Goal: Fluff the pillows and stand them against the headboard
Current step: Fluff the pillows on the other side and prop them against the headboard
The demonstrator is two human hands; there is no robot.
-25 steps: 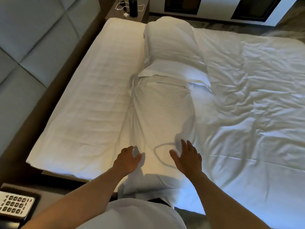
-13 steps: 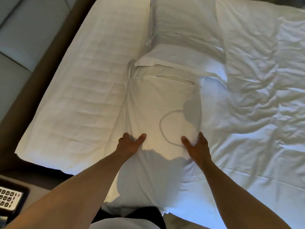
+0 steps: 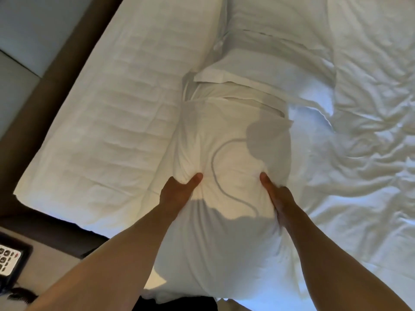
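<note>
Stage: early; near pillow (image 3: 226, 167) gripped, neither pillow yet standing against headboard (image 3: 20, 70).
Left hand (image 3: 177, 191): clamped on the near pillow's 9 o'clock side, thumb pressed into bunched cloth.
Right hand (image 3: 277, 194): clamped on the same pillow's 3 o'clock side, thumb on top, fingers hidden underneath.
Near pillow: lying lengthwise mid-bed, centre of view.
Far pillow (image 3: 276, 57): lying flat at 12 o'clock, its near edge overlapping the near pillow.
Headboard: padded, along 10 o'clock, well apart from both pillows.
Left to do: likely fluffing both, then propping each up.
Count: two pillows, two hands, one bed (image 3: 370, 153), one keypad device (image 3: 9, 261) at 8 o'clock.
</note>
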